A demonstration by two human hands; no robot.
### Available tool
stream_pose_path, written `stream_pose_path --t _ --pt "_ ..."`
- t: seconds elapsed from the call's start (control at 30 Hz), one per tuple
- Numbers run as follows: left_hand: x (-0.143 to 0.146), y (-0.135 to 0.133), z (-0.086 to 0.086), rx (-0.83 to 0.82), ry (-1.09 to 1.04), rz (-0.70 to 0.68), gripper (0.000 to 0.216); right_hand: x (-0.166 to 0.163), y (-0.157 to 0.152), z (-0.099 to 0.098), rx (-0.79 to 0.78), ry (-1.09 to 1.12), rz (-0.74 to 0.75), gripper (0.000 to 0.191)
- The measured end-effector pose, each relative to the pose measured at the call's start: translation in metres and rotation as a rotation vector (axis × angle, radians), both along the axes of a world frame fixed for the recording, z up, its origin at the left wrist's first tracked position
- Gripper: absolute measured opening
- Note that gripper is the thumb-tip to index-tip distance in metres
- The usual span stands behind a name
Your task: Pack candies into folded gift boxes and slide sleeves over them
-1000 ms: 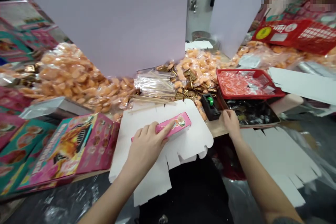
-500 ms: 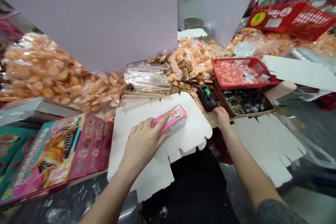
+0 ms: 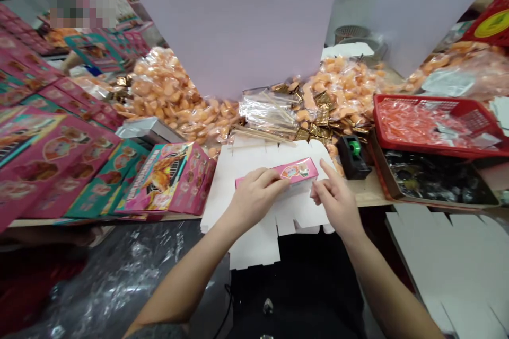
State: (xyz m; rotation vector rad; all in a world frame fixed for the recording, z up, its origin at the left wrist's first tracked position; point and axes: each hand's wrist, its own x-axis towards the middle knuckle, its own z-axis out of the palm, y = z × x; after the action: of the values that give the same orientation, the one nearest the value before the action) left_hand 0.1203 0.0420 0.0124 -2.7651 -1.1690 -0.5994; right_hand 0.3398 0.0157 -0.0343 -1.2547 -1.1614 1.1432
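- While the left hand (image 3: pixel 260 190) lies over the left part of the slim pink box (image 3: pixel 300 171), its fingers are bent around the box and grip it.
- The pink box rests on white card sheets (image 3: pixel 242 206) in front of the person, its printed side up and its right end raised a little toward the far side of the table (image 3: pixel 370 194).
- At that right end, the right hand (image 3: pixel 338 201) has its index finger stretched out just beside the box and its other fingers curled; whether they pinch anything thin, I cannot tell.
- To the right of this hand stands a black tape dispenser (image 3: pixel 353 161) with a green roll core.
- Farther right, a red basket (image 3: pixel 425 148) holds pinkish-red wrapped pieces; nearer the person, a shallow carton holds dark packets (image 3: pixel 437 177).
- Beyond the card sheets lie thin sticks in clear wrap (image 3: pixel 266 114), with gold packets (image 3: pixel 320 116) beside them and orange pieces in clear bags (image 3: pixel 170 100) to both sides.
- Left of the card sheets, a printed box (image 3: pixel 170 177) shows a roast bird on its top.
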Motion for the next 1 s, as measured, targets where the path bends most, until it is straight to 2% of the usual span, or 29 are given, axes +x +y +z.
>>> stream_pose_path --t 0.13,0.3,0.37,0.47,0.63,0.73,0.8,0.83,0.97,1.0 --pt "-0.001 0.002 -0.002 0.021 -0.042 -0.070 0.022 -0.032 0.014 0.010 -0.030 -0.004 -0.021 0.073" --pt "-0.004 -0.001 -0.003 -0.001 0.025 -0.053 0.038 -0.035 0.011 0.008 -0.016 -0.126 -0.061 0.071" --pt "-0.002 -0.001 0.000 -0.053 0.047 -0.017 0.043 -0.033 0.009 0.005 -0.003 -0.165 -0.054 0.071" --pt "0.006 0.002 0.004 -0.133 -0.011 0.063 0.036 -0.033 0.006 -0.002 0.030 -0.160 -0.017 0.069" --pt "0.030 0.009 0.006 -0.221 -0.102 0.294 0.029 -0.044 0.004 -0.017 0.105 0.053 -0.012 0.065" --pt "0.039 0.008 0.003 -0.196 -0.091 0.325 0.030 -0.041 0.000 -0.028 0.114 0.115 0.025 0.070" --pt "0.042 0.007 0.001 -0.124 -0.060 0.329 0.031 -0.021 -0.001 -0.041 0.105 0.074 0.013 0.078" --pt "0.043 0.007 0.000 -0.091 -0.039 0.337 0.031 -0.003 0.000 -0.048 0.099 0.031 -0.046 0.080" --pt "0.044 0.007 0.001 -0.058 0.064 0.373 0.033 0.096 0.021 -0.069 -0.021 -0.203 -0.544 0.063" --pt "0.041 0.007 0.003 -0.072 0.091 0.362 0.037 0.118 0.031 -0.071 -0.063 -0.233 -0.607 0.057"
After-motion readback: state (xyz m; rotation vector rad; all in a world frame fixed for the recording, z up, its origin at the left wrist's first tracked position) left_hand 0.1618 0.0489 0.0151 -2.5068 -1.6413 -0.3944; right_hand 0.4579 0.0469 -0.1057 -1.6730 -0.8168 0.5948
